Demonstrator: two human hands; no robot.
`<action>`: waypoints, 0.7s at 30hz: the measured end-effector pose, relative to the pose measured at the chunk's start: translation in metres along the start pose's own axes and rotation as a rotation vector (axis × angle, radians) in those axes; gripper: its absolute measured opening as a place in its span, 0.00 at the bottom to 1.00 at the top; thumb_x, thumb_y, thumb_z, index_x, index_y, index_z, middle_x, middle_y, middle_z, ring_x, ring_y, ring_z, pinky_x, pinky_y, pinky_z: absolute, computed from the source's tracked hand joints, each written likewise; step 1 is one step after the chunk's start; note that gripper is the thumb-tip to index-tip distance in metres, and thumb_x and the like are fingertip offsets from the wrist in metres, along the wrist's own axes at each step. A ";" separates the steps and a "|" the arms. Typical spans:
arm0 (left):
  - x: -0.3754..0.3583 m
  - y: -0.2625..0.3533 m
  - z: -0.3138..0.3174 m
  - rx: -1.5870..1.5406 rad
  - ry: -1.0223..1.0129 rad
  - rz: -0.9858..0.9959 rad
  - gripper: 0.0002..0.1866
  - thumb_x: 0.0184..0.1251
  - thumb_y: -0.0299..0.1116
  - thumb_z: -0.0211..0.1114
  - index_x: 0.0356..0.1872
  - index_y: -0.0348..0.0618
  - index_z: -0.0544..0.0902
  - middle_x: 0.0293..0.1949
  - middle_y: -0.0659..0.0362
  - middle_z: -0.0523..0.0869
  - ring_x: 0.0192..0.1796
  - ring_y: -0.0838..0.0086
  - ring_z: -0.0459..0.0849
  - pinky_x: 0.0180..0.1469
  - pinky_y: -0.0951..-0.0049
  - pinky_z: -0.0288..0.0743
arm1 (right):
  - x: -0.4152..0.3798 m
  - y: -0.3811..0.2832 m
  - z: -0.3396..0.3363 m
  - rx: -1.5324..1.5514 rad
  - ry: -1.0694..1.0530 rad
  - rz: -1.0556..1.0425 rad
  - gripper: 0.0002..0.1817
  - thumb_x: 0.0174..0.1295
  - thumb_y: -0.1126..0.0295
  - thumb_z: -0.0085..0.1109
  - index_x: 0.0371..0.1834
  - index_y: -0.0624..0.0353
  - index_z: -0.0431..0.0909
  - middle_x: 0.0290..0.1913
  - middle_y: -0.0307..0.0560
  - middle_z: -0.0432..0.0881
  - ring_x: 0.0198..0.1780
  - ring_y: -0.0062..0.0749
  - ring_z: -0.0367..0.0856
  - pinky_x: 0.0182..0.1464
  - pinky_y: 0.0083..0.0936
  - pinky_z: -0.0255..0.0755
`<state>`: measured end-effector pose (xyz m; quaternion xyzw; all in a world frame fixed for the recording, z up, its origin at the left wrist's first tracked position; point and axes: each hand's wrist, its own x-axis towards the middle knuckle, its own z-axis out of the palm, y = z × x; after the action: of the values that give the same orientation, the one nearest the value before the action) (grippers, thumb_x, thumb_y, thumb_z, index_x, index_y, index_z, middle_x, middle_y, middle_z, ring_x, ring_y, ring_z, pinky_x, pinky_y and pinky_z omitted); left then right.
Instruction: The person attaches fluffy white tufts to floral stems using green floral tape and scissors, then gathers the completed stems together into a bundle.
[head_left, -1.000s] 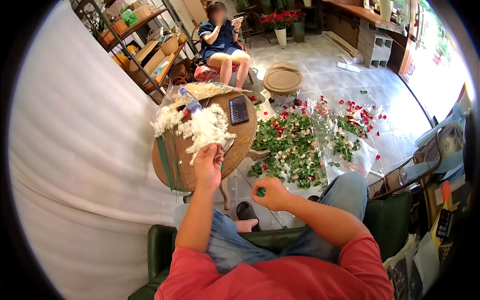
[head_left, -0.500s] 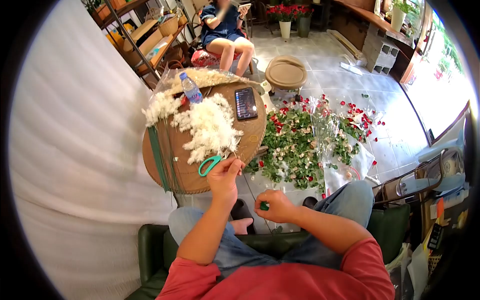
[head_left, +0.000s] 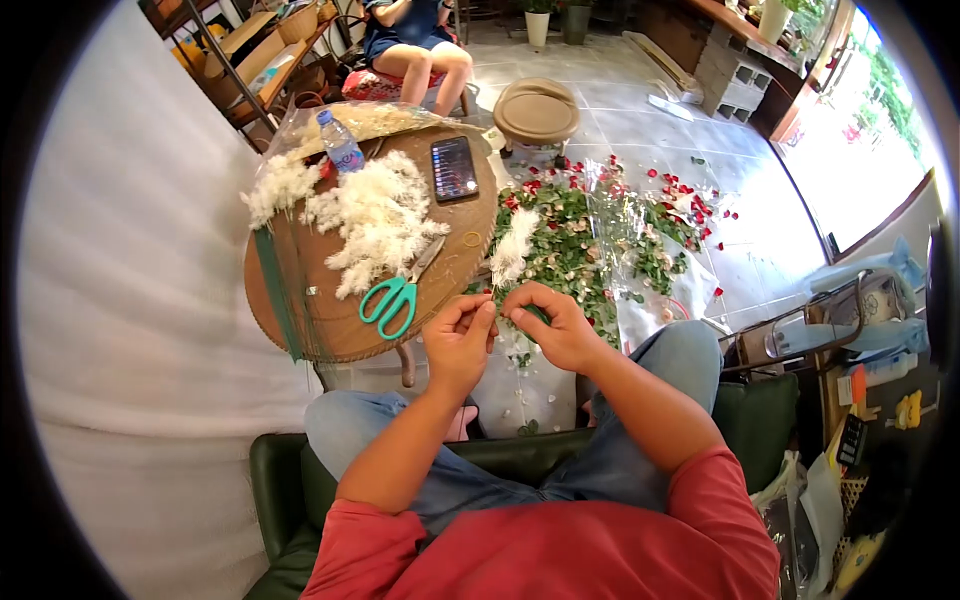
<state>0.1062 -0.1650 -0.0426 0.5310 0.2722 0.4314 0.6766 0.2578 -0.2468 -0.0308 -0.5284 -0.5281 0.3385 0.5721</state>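
My left hand (head_left: 461,342) pinches the thin stem of a small fluffy white dried-flower plume (head_left: 514,246), which stands up above my fingers. Close beside it, my right hand (head_left: 562,332) is closed round a small green roll of tape (head_left: 538,314), mostly hidden by the fingers. Its fingertips are by the base of the stem. To the left of my hands, turquoise-handled scissors (head_left: 391,304) lie on the round brown table (head_left: 350,335). A heap of white plumes (head_left: 375,225) is just behind them, with a bundle of thin green stems (head_left: 277,295) at the table's left edge.
A water bottle (head_left: 340,143) and a phone (head_left: 454,169) are on the table. Leaves and red petals (head_left: 570,250) cover the floor to its right, by a tan stool (head_left: 536,110). Another person (head_left: 415,50) sits across. White cloth (head_left: 140,300) hangs at the left.
My left hand now has a white plume by its stem. My right hand has risen with the green roll to meet it. The view has shifted, and the scissors show fully on the table.
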 end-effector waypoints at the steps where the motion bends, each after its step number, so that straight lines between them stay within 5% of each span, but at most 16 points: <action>1: -0.001 -0.003 0.000 -0.022 -0.024 -0.018 0.07 0.70 0.23 0.66 0.45 0.31 0.84 0.26 0.58 0.83 0.25 0.81 0.79 0.24 0.81 0.72 | -0.002 0.003 -0.001 0.000 0.009 -0.039 0.04 0.69 0.74 0.56 0.41 0.63 0.77 0.41 0.44 0.81 0.46 0.31 0.79 0.53 0.30 0.71; 7: -0.008 -0.008 0.004 0.130 -0.102 0.075 0.06 0.70 0.21 0.65 0.45 0.32 0.85 0.40 0.59 0.83 0.32 0.81 0.83 0.31 0.81 0.79 | -0.006 0.011 -0.005 -0.115 0.021 -0.100 0.05 0.68 0.72 0.59 0.39 0.62 0.78 0.39 0.46 0.80 0.44 0.37 0.79 0.51 0.31 0.71; 21: -0.014 -0.019 0.007 0.110 -0.095 0.125 0.05 0.68 0.16 0.64 0.41 0.29 0.85 0.45 0.54 0.83 0.38 0.74 0.86 0.41 0.75 0.85 | -0.006 0.008 -0.003 -0.203 0.103 -0.063 0.08 0.66 0.71 0.64 0.33 0.64 0.80 0.34 0.49 0.81 0.39 0.40 0.80 0.45 0.32 0.72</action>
<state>0.1106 -0.1814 -0.0599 0.6031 0.2295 0.4314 0.6305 0.2607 -0.2517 -0.0392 -0.5834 -0.5460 0.2373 0.5524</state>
